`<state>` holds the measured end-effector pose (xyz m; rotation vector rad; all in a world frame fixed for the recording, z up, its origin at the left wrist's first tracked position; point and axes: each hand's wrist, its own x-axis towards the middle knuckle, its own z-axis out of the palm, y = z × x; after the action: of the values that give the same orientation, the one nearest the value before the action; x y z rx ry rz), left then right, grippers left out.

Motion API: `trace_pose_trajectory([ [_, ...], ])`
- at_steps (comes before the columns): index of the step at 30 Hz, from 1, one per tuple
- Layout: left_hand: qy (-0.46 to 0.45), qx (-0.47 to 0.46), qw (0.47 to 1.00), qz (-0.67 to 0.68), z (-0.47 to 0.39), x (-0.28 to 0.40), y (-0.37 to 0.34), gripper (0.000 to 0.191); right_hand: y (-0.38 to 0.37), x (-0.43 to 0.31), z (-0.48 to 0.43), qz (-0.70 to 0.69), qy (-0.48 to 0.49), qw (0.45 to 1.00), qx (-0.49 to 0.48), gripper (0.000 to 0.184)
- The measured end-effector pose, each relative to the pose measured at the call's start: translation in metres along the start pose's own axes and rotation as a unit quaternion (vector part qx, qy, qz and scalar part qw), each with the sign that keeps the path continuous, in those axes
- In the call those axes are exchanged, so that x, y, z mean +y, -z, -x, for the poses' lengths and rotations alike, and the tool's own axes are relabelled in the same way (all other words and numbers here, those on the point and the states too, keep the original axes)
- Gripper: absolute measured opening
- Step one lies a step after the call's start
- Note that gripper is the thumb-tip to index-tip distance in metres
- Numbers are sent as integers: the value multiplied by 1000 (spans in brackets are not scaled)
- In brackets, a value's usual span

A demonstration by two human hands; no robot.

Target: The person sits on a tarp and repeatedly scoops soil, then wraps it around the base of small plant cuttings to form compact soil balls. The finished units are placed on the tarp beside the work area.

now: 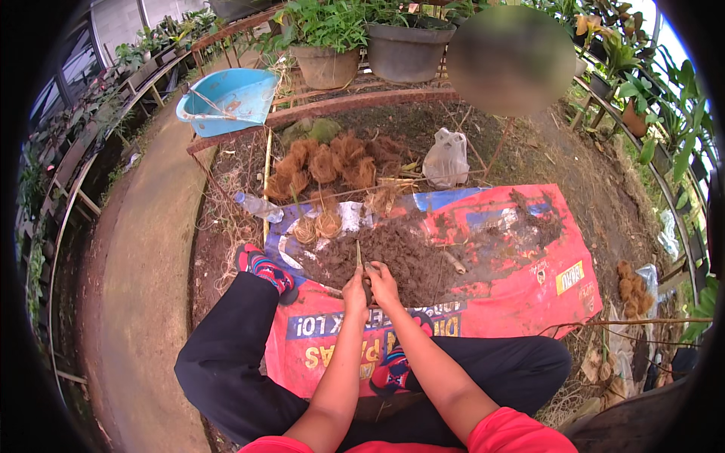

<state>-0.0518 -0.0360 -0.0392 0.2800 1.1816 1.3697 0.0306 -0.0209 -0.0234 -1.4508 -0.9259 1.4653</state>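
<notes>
Both my hands meet over the near edge of a heap of dark, moist soil (396,249) on a red and blue printed plastic banner (510,283). Between them is a dark lump of soil with a thin pale green plant stem (358,253) pointing up and away from me. My left hand (355,291) closes round the lump and the stem's base from the left. My right hand (382,283) presses the lump from the right, its fingers curled. Beyond the heap lie two string-wrapped fibre balls (317,226), one with a green shoot.
Clumps of brown coconut fibre (323,161) lie behind the banner, beside a tied plastic bag (446,158). A clear plastic bottle (259,207) lies at the banner's left corner. A rusty metal rack (362,106) holds a blue basin (226,102) and large plant pots (409,51). My legs flank the banner.
</notes>
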Motion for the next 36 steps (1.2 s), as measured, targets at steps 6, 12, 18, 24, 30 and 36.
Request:
trace_pose_trajectory([
  [6,-105,10,988,-109,-5,-19,-10,56,-3,15,-9,-239,-83,966,-44,46],
  [12,-260,18,829,-495,10,-18,-24,49,4,16,-6,-264,-41,963,-49,27],
  [18,-266,84,842,-462,27,8,-33,47,7,9,-8,-287,-52,956,31,14],
  [24,-281,22,876,-391,10,11,-20,42,11,5,-6,-131,-57,988,63,22],
  [30,-129,-4,987,-95,-3,0,-10,42,-8,-9,-1,74,28,995,59,55],
  [36,24,-14,995,93,-16,3,25,33,-25,-41,15,155,141,976,52,49],
])
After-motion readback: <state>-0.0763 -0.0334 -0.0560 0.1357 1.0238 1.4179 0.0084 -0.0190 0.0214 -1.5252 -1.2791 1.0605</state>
